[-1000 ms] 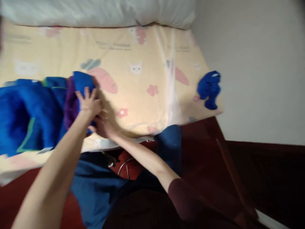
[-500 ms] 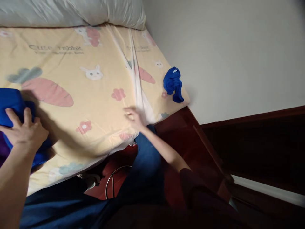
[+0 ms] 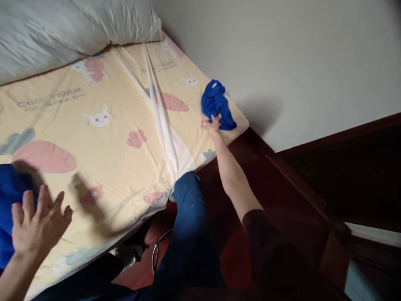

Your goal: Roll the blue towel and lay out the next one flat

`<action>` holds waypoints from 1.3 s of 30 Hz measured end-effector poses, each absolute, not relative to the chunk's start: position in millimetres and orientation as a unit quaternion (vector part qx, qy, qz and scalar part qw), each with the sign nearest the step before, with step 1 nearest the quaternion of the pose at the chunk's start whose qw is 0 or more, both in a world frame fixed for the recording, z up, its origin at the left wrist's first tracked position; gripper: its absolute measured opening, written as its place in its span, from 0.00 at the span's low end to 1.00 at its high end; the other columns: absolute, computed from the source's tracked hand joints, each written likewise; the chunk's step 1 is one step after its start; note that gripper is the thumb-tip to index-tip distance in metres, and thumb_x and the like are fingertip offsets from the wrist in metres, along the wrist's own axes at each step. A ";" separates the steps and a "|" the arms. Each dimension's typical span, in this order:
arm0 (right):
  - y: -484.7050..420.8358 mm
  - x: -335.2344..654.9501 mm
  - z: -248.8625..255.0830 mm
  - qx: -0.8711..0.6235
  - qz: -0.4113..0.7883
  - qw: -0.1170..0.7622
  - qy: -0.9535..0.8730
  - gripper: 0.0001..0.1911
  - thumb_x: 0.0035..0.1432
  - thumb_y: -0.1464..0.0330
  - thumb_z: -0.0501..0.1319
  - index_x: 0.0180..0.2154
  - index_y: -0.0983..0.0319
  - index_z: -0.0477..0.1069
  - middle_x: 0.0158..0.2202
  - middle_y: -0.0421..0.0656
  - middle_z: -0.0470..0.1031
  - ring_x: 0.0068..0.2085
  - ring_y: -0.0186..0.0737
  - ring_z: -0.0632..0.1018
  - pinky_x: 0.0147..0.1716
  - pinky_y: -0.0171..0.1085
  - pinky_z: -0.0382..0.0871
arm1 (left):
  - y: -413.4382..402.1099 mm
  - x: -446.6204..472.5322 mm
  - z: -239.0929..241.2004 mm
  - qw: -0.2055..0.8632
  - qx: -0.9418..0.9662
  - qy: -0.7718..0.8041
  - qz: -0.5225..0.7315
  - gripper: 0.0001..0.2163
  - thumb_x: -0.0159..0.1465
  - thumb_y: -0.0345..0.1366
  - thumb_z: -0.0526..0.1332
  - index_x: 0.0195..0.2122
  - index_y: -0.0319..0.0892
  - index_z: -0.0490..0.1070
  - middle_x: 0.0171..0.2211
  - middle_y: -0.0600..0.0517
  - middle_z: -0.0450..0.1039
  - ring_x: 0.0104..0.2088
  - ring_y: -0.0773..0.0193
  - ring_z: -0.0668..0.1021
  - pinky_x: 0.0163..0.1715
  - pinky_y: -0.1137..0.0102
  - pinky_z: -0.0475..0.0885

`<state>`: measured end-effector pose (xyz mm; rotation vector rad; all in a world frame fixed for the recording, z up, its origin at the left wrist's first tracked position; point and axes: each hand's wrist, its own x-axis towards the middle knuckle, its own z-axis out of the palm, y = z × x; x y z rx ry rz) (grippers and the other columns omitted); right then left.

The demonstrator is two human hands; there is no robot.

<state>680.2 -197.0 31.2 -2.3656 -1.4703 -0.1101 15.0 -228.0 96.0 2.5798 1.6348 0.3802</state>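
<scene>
Near the bed's far right corner lies a crumpled blue garment with a small white tag; it looks like thin cloth. My right hand reaches to its lower edge, thumb and fingers apart, the fingertips at the fabric. At the left, my left hand hovers with fingers spread and holds nothing. Beside and partly behind it is a larger blue cloth, cut off by the picture's edge. Both cloths rest on the yellow sheet printed with rabbits and carrots.
A long grey-white bundle of bedding lies across the back of the bed. A white fold runs down the sheet. The pale wall stands to the right. My knee is against the bed's front edge, above a dark red floor.
My right hand has moved right and away from me to the small blue garment. My left hand has let go of the larger blue cloth and lifted. The view has turned right.
</scene>
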 end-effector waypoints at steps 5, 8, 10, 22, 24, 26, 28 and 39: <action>-213.3 617.5 40.4 -0.789 0.027 0.360 -0.497 0.19 0.73 0.73 0.54 0.61 0.69 0.71 0.58 0.55 0.74 0.60 0.45 0.70 0.65 0.44 0.60 | -277.1 39.4 92.0 0.021 0.857 0.499 0.128 0.19 0.73 0.47 0.55 0.57 0.43 0.73 0.72 0.43 0.61 0.71 0.40 0.65 0.68 0.43 0.63; -256.2 529.9 53.3 -0.662 0.089 0.435 -0.603 0.14 0.71 0.72 0.56 0.50 0.62 0.79 0.49 0.49 0.78 0.55 0.45 0.75 0.62 0.45 0.65 | -316.9 67.1 98.2 0.169 0.846 0.486 0.140 0.22 0.71 0.50 0.55 0.56 0.41 0.74 0.61 0.38 0.73 0.62 0.41 0.75 0.63 0.46 0.70; -295.5 462.0 61.4 -0.597 0.149 0.484 -0.622 0.11 0.70 0.70 0.58 0.43 0.61 0.81 0.43 0.46 0.78 0.49 0.43 0.77 0.56 0.42 0.70 | -345.6 89.4 104.4 0.295 0.788 0.516 0.162 0.24 0.70 0.53 0.57 0.59 0.42 0.72 0.60 0.39 0.74 0.59 0.43 0.77 0.61 0.48 0.73; -507.9 213.4 61.8 -0.535 0.379 0.583 -0.480 0.15 0.64 0.73 0.56 0.45 0.55 0.79 0.42 0.43 0.82 0.43 0.42 0.83 0.47 0.41 0.79 | -493.1 95.2 82.1 0.576 0.425 0.585 0.380 0.30 0.56 0.51 0.71 0.56 0.41 0.75 0.56 0.41 0.78 0.59 0.47 0.78 0.61 0.57 0.73; -523.9 215.7 60.4 -0.502 0.417 0.542 -0.529 0.17 0.64 0.73 0.57 0.48 0.55 0.80 0.44 0.44 0.83 0.45 0.42 0.84 0.49 0.41 0.79 | -513.2 86.9 82.8 0.569 0.419 0.597 0.380 0.27 0.55 0.51 0.72 0.52 0.40 0.77 0.50 0.41 0.81 0.52 0.48 0.82 0.53 0.60 0.78; -536.5 223.9 61.4 -0.466 0.448 0.489 -0.585 0.20 0.62 0.74 0.58 0.51 0.56 0.80 0.47 0.45 0.83 0.47 0.42 0.84 0.50 0.41 0.79 | -528.3 84.1 86.6 0.557 0.416 0.599 0.398 0.27 0.55 0.52 0.73 0.49 0.40 0.77 0.43 0.43 0.82 0.43 0.52 0.83 0.42 0.64 0.80; -546.2 234.2 63.6 -0.437 0.473 0.440 -0.626 0.25 0.60 0.75 0.59 0.56 0.56 0.78 0.52 0.46 0.82 0.50 0.42 0.83 0.52 0.41 0.78 | -536.7 83.3 91.1 0.529 0.430 0.597 0.422 0.24 0.55 0.52 0.74 0.45 0.40 0.78 0.37 0.46 0.80 0.36 0.56 0.82 0.34 0.67 0.78; -431.7 383.0 64.0 -0.577 0.406 0.471 -0.529 0.15 0.66 0.58 0.62 0.42 0.61 0.80 0.46 0.50 0.84 0.43 0.44 0.84 0.45 0.42 0.80 | -559.6 8.3 158.5 0.513 0.354 0.598 0.503 0.26 0.51 0.56 0.76 0.29 0.44 0.63 0.25 0.56 0.63 0.26 0.67 0.66 0.26 0.74 0.64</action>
